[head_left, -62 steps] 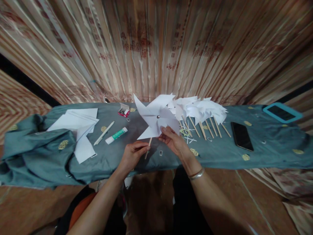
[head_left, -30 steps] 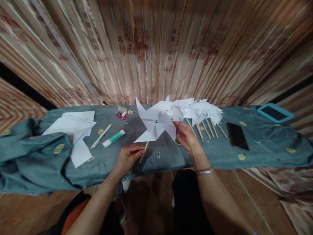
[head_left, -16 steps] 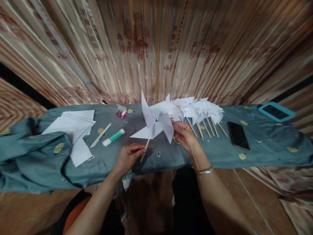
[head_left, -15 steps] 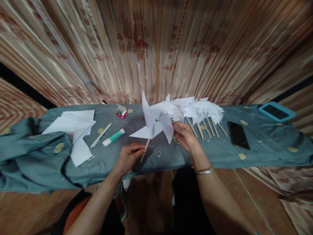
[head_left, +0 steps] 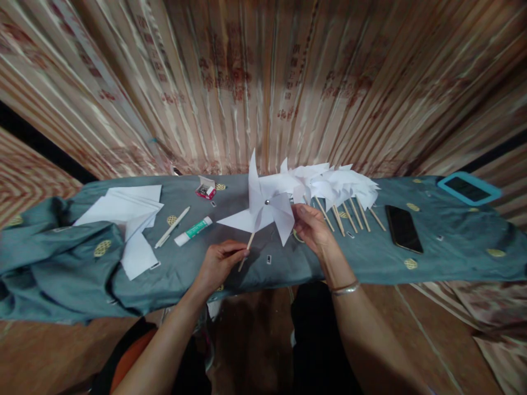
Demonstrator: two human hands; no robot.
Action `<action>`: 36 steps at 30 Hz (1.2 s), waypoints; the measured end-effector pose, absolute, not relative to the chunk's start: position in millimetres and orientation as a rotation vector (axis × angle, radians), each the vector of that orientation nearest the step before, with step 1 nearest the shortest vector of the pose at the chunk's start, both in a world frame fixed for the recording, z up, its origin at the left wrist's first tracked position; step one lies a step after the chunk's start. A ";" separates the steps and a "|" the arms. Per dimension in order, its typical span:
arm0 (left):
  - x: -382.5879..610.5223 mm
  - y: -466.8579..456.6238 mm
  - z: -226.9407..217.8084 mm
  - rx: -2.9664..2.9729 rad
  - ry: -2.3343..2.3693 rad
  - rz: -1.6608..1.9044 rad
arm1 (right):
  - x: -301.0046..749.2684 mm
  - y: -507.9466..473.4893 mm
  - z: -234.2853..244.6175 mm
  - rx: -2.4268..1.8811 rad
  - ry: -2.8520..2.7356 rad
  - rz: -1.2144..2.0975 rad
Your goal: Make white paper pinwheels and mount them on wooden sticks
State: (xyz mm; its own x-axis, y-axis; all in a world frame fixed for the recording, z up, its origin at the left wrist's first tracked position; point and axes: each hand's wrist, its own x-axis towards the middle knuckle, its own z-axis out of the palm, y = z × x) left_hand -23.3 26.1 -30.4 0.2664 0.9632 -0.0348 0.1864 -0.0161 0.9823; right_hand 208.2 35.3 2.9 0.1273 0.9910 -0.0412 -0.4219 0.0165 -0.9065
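A white paper pinwheel (head_left: 263,215) with a silver pin at its centre is held up above the cloth-covered table. My left hand (head_left: 220,264) pinches its thin wooden stick (head_left: 249,241) below the blades. On the other side, my right hand (head_left: 312,226) has thumb and fingers closed at the edge of the right-hand blade; the exact fingertip contact is partly hidden. Just behind, several finished white pinwheels (head_left: 341,184) lie overlapped in a row, their sticks pointing toward me.
Left of my hands lie white paper sheets (head_left: 139,258), a pale pen-like stick (head_left: 173,226), a glue stick (head_left: 193,231) and a small open red-and-white box (head_left: 206,189). To the right are a black phone (head_left: 403,228) and a blue-framed tablet (head_left: 469,188). A curtain (head_left: 263,82) hangs behind the table.
The pinwheel's upper blade has shifted to the right and stands more upright. Both hands keep nearly the same place and grip; the whole view has moved very slightly.
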 end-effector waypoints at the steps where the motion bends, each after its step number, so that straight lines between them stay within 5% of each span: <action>1: -23.5 25.9 -30.5 1.454 1.135 0.897 | 208.8 35.1 3.4 -0.955 -0.788 1.291; 36: -27.0 24.1 -32.4 1.441 1.110 0.925 | 189.8 31.9 0.4 -0.952 -0.898 1.381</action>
State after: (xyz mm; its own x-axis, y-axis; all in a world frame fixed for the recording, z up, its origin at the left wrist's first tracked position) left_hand -27.0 24.1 -32.4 0.2720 0.9621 -0.0203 0.1539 -0.0227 0.9878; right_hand 189.8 31.9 0.4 0.0063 0.9994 -0.0352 -0.3736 -0.0303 -0.9271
